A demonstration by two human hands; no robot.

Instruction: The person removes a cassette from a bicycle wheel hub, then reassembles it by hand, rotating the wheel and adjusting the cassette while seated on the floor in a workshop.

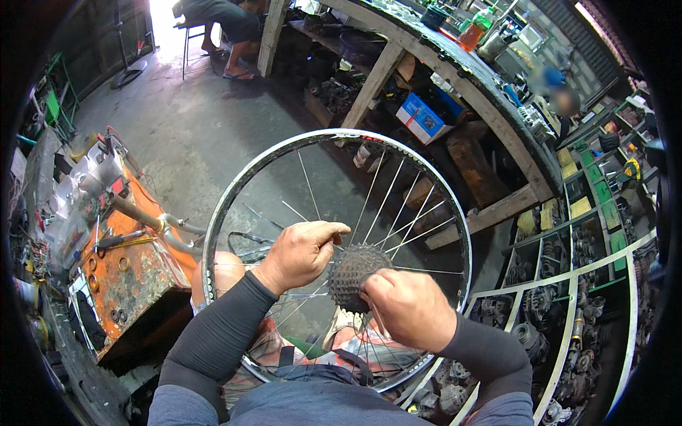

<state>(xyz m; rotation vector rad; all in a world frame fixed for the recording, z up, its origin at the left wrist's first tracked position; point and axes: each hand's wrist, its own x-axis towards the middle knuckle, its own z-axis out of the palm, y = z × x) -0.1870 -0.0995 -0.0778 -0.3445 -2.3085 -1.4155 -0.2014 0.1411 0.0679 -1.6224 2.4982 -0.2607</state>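
Observation:
A bicycle wheel (466,234) with a silver-and-black rim and no tyre stands before me, between my legs. Only part of its circle has spokes, and wide gaps show between them. At its centre is a dark, greasy cassette (348,273) of stacked sprockets. My left hand (302,250) is closed beside the cassette's far left, thumb and index finger near the spokes; whatever they pinch is hidden. A thin spoke (293,209) sticks out past that hand, its outer end short of the rim. My right hand (412,309) is closed with its fingertips against the cassette's near right side, their contents hidden.
On my left is an orange, stained work box (138,284) with a hammer (117,240), metal rings and a bike frame part (163,224). Racks of metal parts (561,298) stand on my right. A wooden workbench (455,71) is ahead; a person (234,32) sits beyond.

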